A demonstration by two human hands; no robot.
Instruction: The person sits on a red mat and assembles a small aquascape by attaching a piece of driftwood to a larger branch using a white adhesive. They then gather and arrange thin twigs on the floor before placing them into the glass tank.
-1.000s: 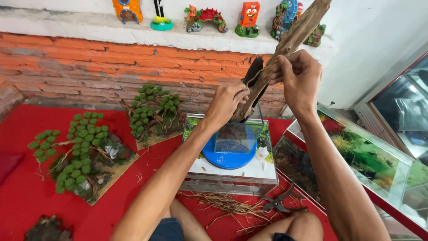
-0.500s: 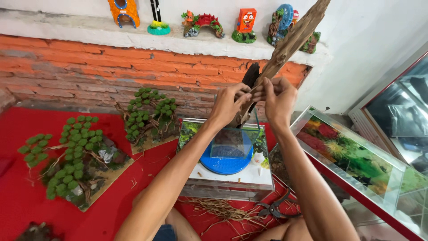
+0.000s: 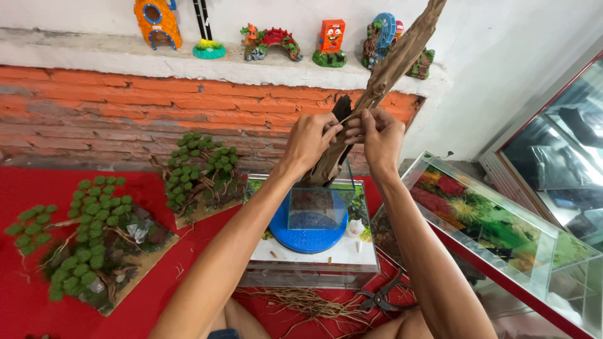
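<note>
Two broad surfaces frame everything: a rough brick wall (image 3: 125, 113) in worn orange and grey, capped by a pale concrete ledge (image 3: 75, 59), and a smooth red cloth (image 3: 38, 188) spread below it. At the right lies a long glass tank (image 3: 502, 232) with a red rim, its inside bright with a printed plant scene. On the cloth sit two miniature trees, the nearer tree (image 3: 81, 238) and the farther tree (image 3: 198, 172), each with twisted brown trunks and round green moss balls on flat bases. In the middle, a low white-topped box (image 3: 314, 260) carries a round blue turntable (image 3: 308, 229), and on that stands a small clear glass cube (image 3: 320, 201). A long, gnarled piece of driftwood (image 3: 396, 59) rises slantwise out of the cube, bark coarse and fibrous. The left hand (image 3: 311, 138) and right hand (image 3: 380, 135) meet around its lower stem, fingers pressed together and pinching the wood from both sides. Dry thin roots (image 3: 301, 304) litter the cloth in front, beside black pruning shears (image 3: 380, 300). Small painted ornaments (image 3: 330, 41) line the ledge
</note>
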